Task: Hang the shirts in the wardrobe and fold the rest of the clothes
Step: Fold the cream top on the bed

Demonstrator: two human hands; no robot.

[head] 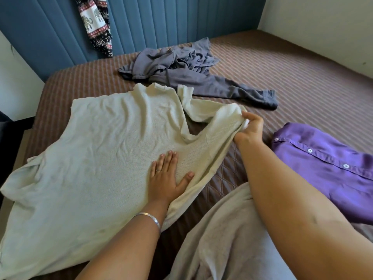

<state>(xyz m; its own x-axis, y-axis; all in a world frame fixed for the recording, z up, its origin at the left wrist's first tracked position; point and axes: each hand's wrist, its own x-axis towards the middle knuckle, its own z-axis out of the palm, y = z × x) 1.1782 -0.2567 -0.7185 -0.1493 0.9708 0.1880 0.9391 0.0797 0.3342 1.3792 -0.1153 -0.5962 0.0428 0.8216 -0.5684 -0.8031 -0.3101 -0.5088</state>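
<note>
A cream knit top [96,150] lies spread flat on the brown bed [292,83], taking up the left and middle of the view. My left hand [167,176] presses flat on its lower right part, fingers straight. My right hand [249,128] grips the top's right edge and lifts it a little off the bed. A purple button shirt [331,168] lies crumpled at the right, beside my right forearm. A grey garment with a long sleeve [187,73] lies bunched further back on the bed.
A blue padded headboard [151,23] stands behind the bed, with patterned elephant-print fabric [96,25] hanging over it. White walls close in at the right and left. Grey cloth [222,239] covers my lap at the bottom.
</note>
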